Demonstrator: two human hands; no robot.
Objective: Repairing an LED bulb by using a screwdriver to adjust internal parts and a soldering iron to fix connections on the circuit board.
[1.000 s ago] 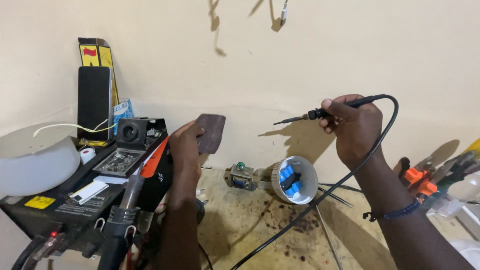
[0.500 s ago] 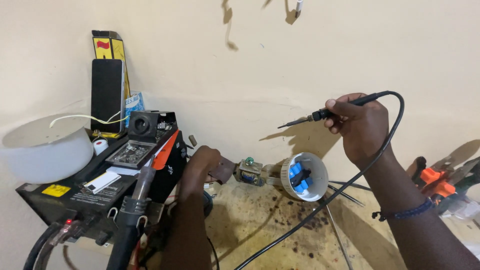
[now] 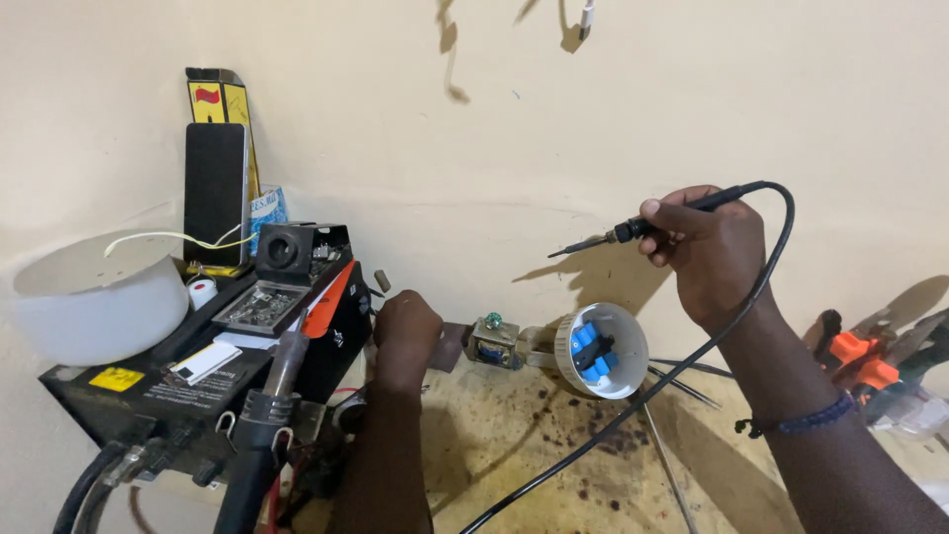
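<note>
My right hand (image 3: 712, 252) grips soldering iron (image 3: 647, 225) raised, tip touching nothing; left hand (image 3: 405, 331) closed on brown pad (image 3: 453, 346), set low beside transformer (image 3: 494, 341). Soldering not begun.

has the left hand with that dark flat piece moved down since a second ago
Yes. The left hand has dropped from level with the black station's top to the bench, by the small transformer.

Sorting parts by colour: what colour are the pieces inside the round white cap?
Blue, inside the white cap; the head view shows them.
</note>
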